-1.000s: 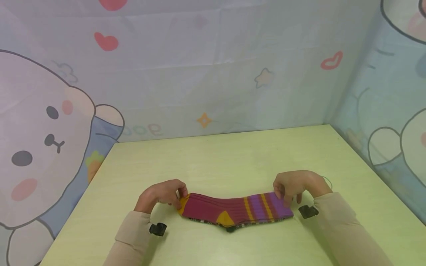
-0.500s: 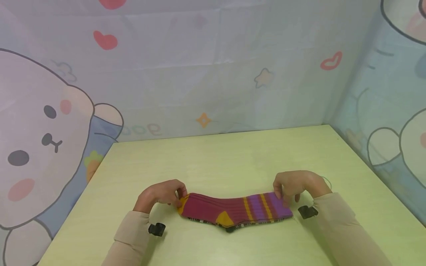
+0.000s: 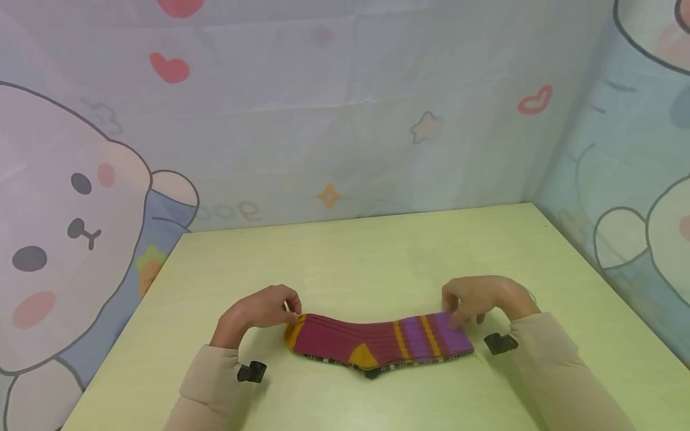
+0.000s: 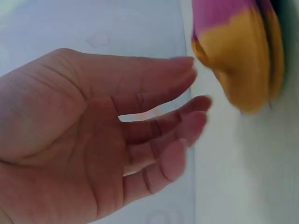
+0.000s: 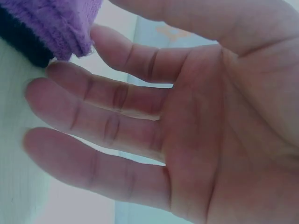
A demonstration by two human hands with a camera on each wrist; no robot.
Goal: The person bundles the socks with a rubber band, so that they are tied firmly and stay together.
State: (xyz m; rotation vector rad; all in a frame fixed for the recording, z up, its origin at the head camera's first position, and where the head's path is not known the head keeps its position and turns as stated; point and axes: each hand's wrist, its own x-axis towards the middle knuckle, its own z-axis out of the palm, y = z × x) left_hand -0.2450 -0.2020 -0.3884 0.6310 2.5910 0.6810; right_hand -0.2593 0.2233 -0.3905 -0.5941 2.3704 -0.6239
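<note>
A stack of socks lies flat on the table. Its top sock [image 3: 347, 338] is maroon with mustard toe and heel and a purple striped cuff; a dark patterned sock [image 3: 373, 372] peeks out beneath. Near the toe is my left hand [image 3: 268, 307], and the left wrist view shows its relaxed fingers [image 4: 175, 158] just apart from the mustard toe [image 4: 238, 60]. At the other end my right hand [image 3: 474, 299] touches the purple cuff [image 5: 70, 23] with its fingertips. Its fingers [image 5: 65, 154] are fairly straight in the right wrist view.
The pale yellow-green table [image 3: 350, 263] extends around the socks. Behind it hangs a cartoon-printed cloth [image 3: 350, 120], which also covers both sides. A small black camera [image 3: 251, 372] sits below the left wrist, another black camera [image 3: 500, 343] below the right.
My left hand has let go of the toe and lifted slightly up and left. The right hand stays at the cuff, its thumb shifted a little. The socks lie almost unmoved.
</note>
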